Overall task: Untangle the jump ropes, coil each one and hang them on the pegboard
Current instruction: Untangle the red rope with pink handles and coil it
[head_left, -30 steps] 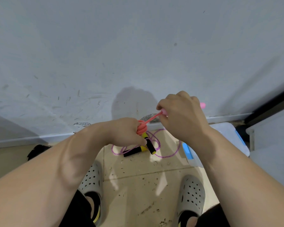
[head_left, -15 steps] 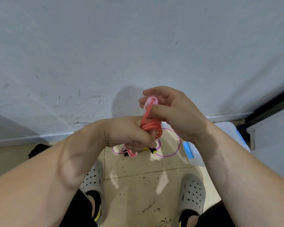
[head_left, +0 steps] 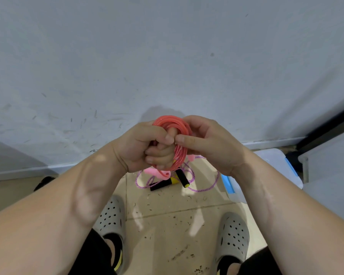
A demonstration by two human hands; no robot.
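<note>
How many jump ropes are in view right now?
2. The red rope, coiled, is gripped by the left hand and the right hand; the purple rope lies loose on the floor beneath them. The hands may hide another.

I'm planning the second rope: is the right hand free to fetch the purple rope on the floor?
Probably not yet: the right hand and left hand both hold the red coil. The purple rope lies uncovered on the floor.
</note>
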